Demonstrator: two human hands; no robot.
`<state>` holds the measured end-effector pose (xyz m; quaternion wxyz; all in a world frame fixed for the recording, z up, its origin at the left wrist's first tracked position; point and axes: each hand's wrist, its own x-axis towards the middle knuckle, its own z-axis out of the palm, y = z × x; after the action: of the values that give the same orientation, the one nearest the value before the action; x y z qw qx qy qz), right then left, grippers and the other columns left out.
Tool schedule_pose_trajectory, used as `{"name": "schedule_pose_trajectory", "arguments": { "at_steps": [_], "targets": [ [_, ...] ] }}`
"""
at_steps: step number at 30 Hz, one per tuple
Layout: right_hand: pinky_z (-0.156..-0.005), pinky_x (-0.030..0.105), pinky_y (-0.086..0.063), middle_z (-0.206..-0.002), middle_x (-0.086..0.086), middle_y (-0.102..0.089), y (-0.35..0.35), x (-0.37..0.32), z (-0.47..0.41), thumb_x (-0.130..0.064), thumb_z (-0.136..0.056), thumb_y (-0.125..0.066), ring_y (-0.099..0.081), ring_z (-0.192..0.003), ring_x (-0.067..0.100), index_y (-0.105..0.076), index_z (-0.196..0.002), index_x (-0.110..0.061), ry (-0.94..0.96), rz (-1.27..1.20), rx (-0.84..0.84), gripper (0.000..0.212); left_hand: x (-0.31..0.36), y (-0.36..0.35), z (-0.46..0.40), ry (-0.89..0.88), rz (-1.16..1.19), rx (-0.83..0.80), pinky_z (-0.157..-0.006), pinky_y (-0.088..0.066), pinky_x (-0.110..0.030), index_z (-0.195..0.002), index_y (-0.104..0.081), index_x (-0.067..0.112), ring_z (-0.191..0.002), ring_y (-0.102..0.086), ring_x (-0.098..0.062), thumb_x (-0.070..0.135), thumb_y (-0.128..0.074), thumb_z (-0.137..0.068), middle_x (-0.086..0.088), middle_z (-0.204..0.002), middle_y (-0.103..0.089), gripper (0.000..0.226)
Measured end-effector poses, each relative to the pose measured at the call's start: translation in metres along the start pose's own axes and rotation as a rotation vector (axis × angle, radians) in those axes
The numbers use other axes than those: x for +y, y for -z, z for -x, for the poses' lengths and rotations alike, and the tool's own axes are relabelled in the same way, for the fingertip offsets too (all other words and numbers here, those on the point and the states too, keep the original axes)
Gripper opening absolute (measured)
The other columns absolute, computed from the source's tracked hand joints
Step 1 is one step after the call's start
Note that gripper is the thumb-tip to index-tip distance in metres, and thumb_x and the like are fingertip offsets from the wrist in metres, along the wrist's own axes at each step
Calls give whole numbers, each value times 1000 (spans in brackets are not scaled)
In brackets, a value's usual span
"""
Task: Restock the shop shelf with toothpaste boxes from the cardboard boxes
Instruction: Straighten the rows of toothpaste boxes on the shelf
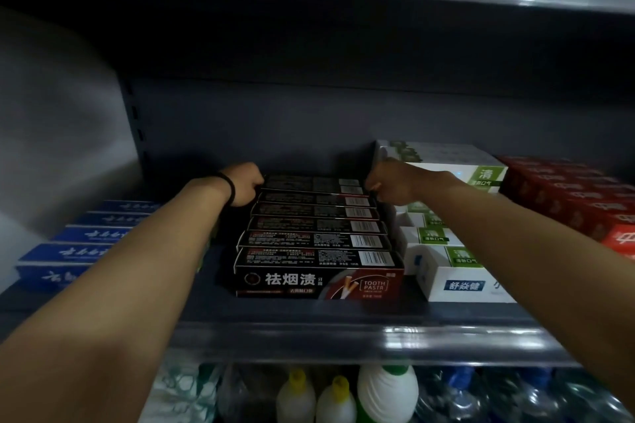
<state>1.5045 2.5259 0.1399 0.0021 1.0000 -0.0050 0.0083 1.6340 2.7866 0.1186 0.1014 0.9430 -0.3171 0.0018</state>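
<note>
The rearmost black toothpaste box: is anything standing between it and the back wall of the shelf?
Nothing visible does. The rearmost black toothpaste box, with the left hand and right hand at its two ends, has only bare dark shelf behind it up to the back wall. The white and green boxes stand beside it, not behind.

A shelf (pixel 309 316) holds a middle row of toothpaste boxes (pixel 318 240) running front to back. More boxes (pixel 74 244) lie left, others (pixel 443 251) right. Bottles (pixel 338 395) stand below.
</note>
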Motion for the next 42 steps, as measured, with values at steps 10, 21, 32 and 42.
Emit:
{"name": "schedule_pose_trajectory", "arguments": {
  "at_steps": [10,21,32,42],
  "targets": [
    [-90,39,-50,-113,12,-66,-8,3,-5,6,-83,-53,-59,-104,27,-69,-111,-5,1,-58,-28,34,-8,-11,-4,-79,2,27,-73,-42,-26,-92,-72,1,-88,-61,-24,2,-54,-86,-11,-89,-69,19],
    [-85,40,-52,-97,12,-67,-11,7,-18,6,-80,-51,-61,-96,28,-70,-92,-1,20,-1,-1,23,-5,-5,-8,-72,-11,35,-65,-34,-21,-80,-71,4,-75,-53,-17,-3,-49,-85,-1,-73,-59,23],
    [-86,42,-53,-103,8,-70,-9,5,-57,6,-79,-51,-64,-97,25,-71,-96,-6,64,52,42,29,-15,-7,-37,-28,62,45,-67,-36,-23,-63,-55,13,-77,-52,-17,-7,-45,-85,-5,-76,-57,31],
    [-88,42,-51,-104,13,-70,-15,7,-64,4,-82,-52,-64,-100,28,-70,-100,1,77,58,-18,26,-25,-10,-49,-49,73,3,-70,-36,-22,-85,-67,-4,-83,-53,-16,-12,-44,-82,-5,-84,-59,24]
  ]
}}
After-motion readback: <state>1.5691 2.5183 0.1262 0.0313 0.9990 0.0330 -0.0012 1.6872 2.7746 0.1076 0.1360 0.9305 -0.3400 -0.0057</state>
